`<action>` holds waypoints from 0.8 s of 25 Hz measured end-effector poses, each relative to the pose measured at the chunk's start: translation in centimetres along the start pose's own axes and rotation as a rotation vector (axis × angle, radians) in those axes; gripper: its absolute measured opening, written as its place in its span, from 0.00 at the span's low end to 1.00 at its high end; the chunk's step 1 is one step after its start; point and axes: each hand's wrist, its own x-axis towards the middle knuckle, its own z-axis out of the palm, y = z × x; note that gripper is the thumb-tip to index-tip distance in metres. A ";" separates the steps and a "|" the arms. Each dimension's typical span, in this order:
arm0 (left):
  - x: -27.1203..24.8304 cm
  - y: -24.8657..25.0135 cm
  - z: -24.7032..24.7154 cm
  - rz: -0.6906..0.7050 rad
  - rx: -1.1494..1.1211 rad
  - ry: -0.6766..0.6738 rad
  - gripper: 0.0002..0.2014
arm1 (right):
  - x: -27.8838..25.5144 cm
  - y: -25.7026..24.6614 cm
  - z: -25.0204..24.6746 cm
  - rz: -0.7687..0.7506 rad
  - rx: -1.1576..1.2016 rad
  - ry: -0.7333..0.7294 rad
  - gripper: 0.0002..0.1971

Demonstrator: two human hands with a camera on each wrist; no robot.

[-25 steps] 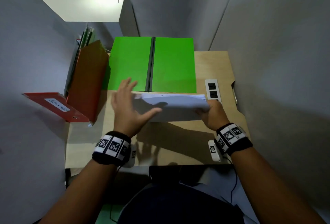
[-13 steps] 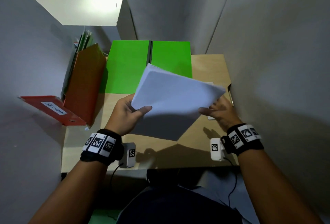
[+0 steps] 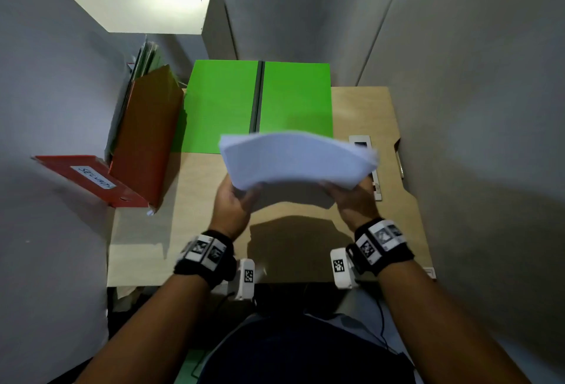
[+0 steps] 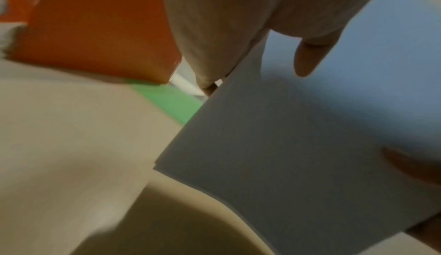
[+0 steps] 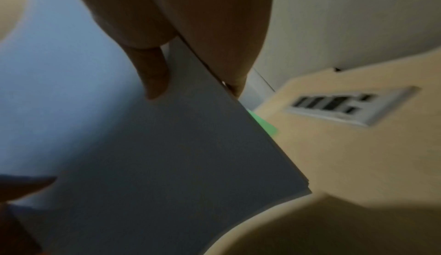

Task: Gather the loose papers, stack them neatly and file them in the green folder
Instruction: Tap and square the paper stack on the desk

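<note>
A stack of white papers point(image 3: 295, 159) hangs above the desk, held at its near corners by both hands and bowed upward in the middle. My left hand point(image 3: 234, 200) grips the stack's near left corner; my right hand point(image 3: 351, 197) grips the near right corner. The left wrist view shows the underside of the papers point(image 4: 298, 146) with a finger point(image 4: 307, 59) beneath them. In the right wrist view fingers point(image 5: 155, 78) lie under the papers point(image 5: 167, 164). The green folder point(image 3: 226, 102) lies open and flat at the back of the desk, just beyond the stack.
An orange folder point(image 3: 146, 136) leans at the left, beside a red box file point(image 3: 91, 180) with a label. A white socket panel point(image 3: 363, 145) is set into the wooden desk point(image 3: 198, 246) at the right. Grey walls close in on both sides.
The stack has swung from a tilted, slanted hold to level between both hands, and moved forward toward the green folder. Both hands now hold its near corners.
</note>
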 end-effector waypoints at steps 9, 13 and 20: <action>1.0 -4.3 0.4 -0.106 0.160 0.012 0.24 | 1.7 6.0 0.5 0.209 -0.275 -0.005 0.14; 3.9 -3.2 0.1 -0.135 0.306 -0.075 0.15 | 4.0 5.0 0.2 0.264 -0.413 -0.114 0.19; 11.0 -4.6 1.4 -0.156 0.437 -0.104 0.20 | 8.9 4.9 -0.3 0.495 -0.478 -0.102 0.37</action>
